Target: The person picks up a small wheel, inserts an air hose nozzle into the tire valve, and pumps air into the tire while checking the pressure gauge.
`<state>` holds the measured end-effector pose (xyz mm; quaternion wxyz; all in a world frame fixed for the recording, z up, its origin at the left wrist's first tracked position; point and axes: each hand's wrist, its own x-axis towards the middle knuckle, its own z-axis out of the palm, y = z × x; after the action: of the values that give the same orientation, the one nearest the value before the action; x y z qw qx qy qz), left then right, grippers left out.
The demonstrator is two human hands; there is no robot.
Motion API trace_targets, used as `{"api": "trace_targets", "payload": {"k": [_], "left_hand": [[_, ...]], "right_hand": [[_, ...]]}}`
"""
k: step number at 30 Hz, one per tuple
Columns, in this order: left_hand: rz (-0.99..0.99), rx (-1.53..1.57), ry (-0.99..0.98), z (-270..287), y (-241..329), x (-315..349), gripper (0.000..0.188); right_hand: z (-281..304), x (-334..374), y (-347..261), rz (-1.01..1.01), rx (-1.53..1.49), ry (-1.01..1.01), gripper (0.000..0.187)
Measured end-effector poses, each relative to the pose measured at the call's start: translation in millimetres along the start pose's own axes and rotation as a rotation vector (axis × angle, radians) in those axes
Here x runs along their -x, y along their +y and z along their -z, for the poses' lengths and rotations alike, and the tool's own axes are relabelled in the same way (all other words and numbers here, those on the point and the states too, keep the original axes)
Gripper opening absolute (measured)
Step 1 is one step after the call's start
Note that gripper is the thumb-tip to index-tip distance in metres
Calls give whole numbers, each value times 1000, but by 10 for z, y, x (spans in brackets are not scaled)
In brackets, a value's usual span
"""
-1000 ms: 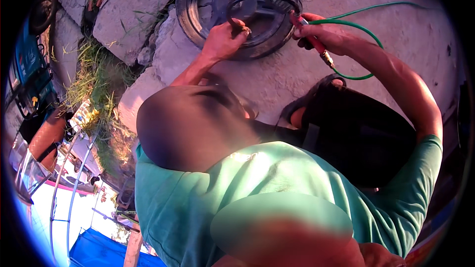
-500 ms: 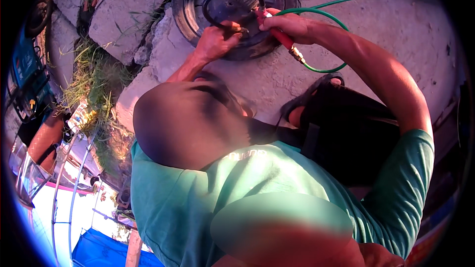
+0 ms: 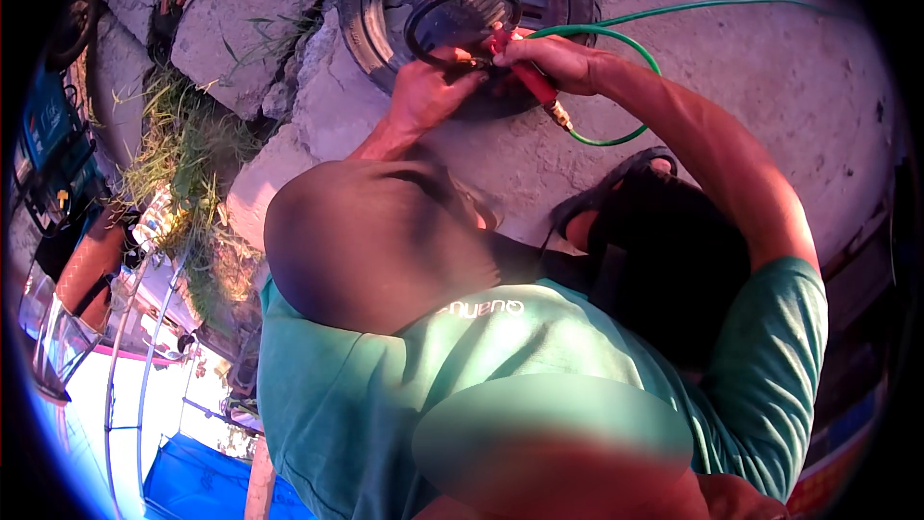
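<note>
A wheel with a black tire (image 3: 361,24) lies flat on the concrete. My right hand (image 3: 558,63) is closed round a red tire inflator (image 3: 531,79) above the tire's near right side. A green air hose (image 3: 647,125) joins the brass fitting at its lower end. From its upper end a black hose (image 3: 416,14) loops over the wheel hub toward my left hand. My left hand (image 3: 428,91) pinches the end of this black hose at the wheel's near side. The fingertips and the valve there are too dark and small to make out.
The green hose runs off to the right over the concrete ground (image 3: 770,87). Broken concrete slabs (image 3: 250,29) and grass (image 3: 178,149) lie to the left. My sandalled foot (image 3: 616,188) stands just below the inflator. A blue sheet (image 3: 197,481) shows at the lower left.
The wheel, the hoses and both hands sit slightly lower and to the right in the view. The right hand with the inflator has come a little closer to the left hand.
</note>
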<state>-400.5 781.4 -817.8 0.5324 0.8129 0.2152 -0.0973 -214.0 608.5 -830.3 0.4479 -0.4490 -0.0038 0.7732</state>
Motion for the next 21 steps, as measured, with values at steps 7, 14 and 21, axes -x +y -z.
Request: {"api": "trace_targets", "payload": {"k": [7,14,21], "left_hand": [[-165,-129,50,-64,-128,8,19],[-213,-105,104,-147,-139,21,16],[-170,-102,140,-151,-141,7,22]], "right_hand": [[100,-65,109,-2,-26,-22,43],[13,13,35,49,25,6,41],[-7,18,10,64,103,-8,39]]}}
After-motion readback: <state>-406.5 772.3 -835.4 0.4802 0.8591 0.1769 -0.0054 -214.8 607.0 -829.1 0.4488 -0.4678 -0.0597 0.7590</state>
